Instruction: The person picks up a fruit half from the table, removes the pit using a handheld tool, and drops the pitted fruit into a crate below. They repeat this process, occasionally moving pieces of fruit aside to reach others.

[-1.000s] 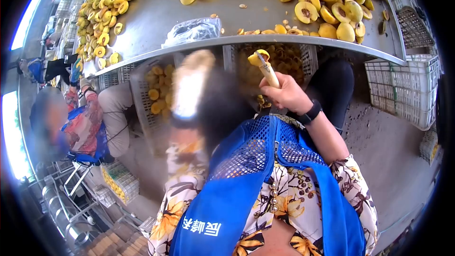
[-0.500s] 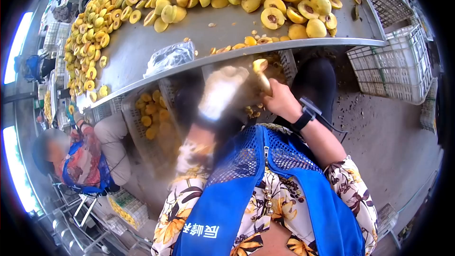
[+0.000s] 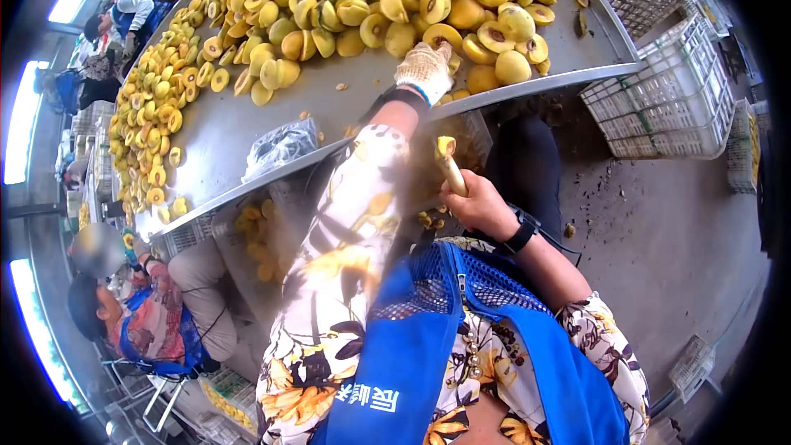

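Note:
My left hand (image 3: 424,72), in a pale knitted work glove, reaches over the table's near edge into the peaches. Its curled fingers are on a cut peach half (image 3: 443,36) at the front of the pile, with its hollow facing up; the fingertips are partly hidden. My bare right hand (image 3: 481,204) is wrapped round the pale handle of a short pitting tool (image 3: 451,175), held upright below the edge. Yellow peach flesh shows at the tool's tip. Behind the glove lies a big heap of yellow peach halves (image 3: 329,12).
The metal table (image 3: 222,144) has a raised rim. A clear plastic bag (image 3: 282,147) lies near it. Crates with fruit stand under the table. White crates (image 3: 659,103) stand at the right, with scraps on the floor. A co-worker (image 3: 152,313) sits at the left.
My left hand has moved up and forward from beside the tool onto the heap. My right hand keeps hold of the tool, slightly lower. The view has shifted a little.

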`<state>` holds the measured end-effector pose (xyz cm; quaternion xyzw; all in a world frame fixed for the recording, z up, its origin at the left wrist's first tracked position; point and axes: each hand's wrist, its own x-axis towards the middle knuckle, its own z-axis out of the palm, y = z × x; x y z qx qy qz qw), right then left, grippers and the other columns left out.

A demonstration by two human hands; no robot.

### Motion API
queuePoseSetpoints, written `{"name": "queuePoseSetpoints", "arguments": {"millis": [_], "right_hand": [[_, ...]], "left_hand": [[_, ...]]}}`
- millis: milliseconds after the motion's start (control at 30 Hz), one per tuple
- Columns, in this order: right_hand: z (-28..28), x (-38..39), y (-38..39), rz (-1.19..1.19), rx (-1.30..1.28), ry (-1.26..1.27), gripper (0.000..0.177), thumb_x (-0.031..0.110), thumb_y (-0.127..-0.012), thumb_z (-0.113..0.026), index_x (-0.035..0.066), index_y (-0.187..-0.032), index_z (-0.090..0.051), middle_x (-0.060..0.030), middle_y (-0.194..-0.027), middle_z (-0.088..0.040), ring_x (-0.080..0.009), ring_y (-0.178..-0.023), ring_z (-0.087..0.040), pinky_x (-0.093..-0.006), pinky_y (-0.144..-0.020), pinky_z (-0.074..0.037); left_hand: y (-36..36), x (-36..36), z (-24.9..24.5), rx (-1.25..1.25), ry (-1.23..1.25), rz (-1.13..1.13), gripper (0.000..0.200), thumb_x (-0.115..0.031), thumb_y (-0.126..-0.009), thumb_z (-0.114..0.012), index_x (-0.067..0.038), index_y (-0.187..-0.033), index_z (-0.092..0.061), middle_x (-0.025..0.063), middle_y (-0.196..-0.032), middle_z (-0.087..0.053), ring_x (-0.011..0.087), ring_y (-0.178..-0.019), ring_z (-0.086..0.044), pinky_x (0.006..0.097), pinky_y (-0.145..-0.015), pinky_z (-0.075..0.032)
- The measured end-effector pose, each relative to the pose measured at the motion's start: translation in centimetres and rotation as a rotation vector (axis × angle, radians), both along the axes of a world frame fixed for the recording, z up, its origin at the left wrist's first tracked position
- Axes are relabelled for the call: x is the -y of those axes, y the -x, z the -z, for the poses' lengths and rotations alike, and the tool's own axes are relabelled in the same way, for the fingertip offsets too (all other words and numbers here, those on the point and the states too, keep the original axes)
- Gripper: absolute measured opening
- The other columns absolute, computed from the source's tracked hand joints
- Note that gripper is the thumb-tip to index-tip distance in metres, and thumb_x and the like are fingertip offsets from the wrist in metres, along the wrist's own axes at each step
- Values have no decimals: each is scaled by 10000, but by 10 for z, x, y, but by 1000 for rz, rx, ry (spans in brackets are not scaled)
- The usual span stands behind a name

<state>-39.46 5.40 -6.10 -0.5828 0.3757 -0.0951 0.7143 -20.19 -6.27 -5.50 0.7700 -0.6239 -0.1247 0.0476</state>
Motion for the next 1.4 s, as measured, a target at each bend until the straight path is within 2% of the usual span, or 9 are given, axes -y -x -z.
{"name": "queuePoseSetpoints", "arguments": {"millis": [200, 267, 433, 667, 867, 900, 1033, 1133, 1400], "right_hand": [[-10, 1, 5, -5, 80, -42, 131, 83, -817, -539, 28, -933, -516, 0, -614, -496, -65, -411, -438, -218, -371, -353], [-28, 2, 2, -1, 87, -180, 140, 55, -819, -525, 16, -952, -507, -7, -617, -481, -62, -395, -406, -217, -359, -326], [-28, 0, -7, -84, 222, -578, 121, 31, -836, -522, 8, -951, -492, -3, -575, -429, -51, -371, -339, -210, -343, -288], [-24, -13, -22, -317, 230, -675, 104, 43, -829, -531, 17, -923, -499, -17, -554, -453, -67, -363, -374, -218, -352, -331], [11, -21, -23, -286, -144, 839, 88, 88, -818, -544, 24, -874, -522, -11, -565, -506, -94, -386, -452, -224, -371, -369], [16, -21, -24, -205, -146, 806, 115, 108, -831, -546, 24, -905, -526, -14, -567, -512, -94, -385, -460, -221, -361, -362], [-27, 7, -20, -172, 307, -765, 167, 155, -839, -580, 15, -906, -520, -33, -569, -515, -104, -380, -461, -231, -348, -360], [27, -4, -46, -347, -242, 466, 177, 160, -831, -596, 10, -886, -519, -39, -568, -514, -118, -382, -466, -255, -348, -375], [-22, -8, -47, -319, 136, -441, 87, 85, -850, -537, 21, -908, -524, -18, -519, -469, -54, -332, -363, -207, -313, -300]], "left_hand": [[-19, -50, -54, -455, 94, -195, 357, -292, -836, -545, -53, -1097, -591, 178, -1064, -625, 275, -913, -636, 374, -745, -524], [-40, -87, -40, -1250, 302, -372, 402, -246, -863, -542, -15, -1192, -513, 164, -1043, -623, 262, -902, -636, 323, -685, -539], [-41, -199, -43, -2089, 411, -518, 598, -500, -859, -539, -13, -1201, -484, 172, -1016, -613, 265, -834, -634, 306, -548, -552], [5, -231, -6, -1740, 195, -617, 326, -277, -839, -617, -29, -1044, -570, 57, -941, -626, 139, -730, -600, 248, -529, -479], [7, -228, 14, -1453, 330, -757, 349, -127, -813, -638, 21, -1120, -564, 45, -908, -625, 86, -645, -545, 213, -555, -447], [7, -228, 8, -1303, 311, -763, 324, -128, -816, -638, 19, -1098, -571, 44, -896, -623, 85, -638, -541, 212, -554, -445], [7, -234, -17, -1304, 305, -807, 297, -150, -820, -657, 7, -1061, -583, 33, -853, -608, 83, -625, -528, 213, -556, -439], [0, -244, -13, -1517, 406, -804, 281, -124, -819, -656, 3, -1058, -582, 32, -843, -601, 96, -619, -538, 215, -558, -451], [-16, -262, -7, -1688, 458, -932, 272, -198, -893, -564, 5, -1074, -576, 83, -873, -620, 171, -649, -604, 259, -532, -490]]}}
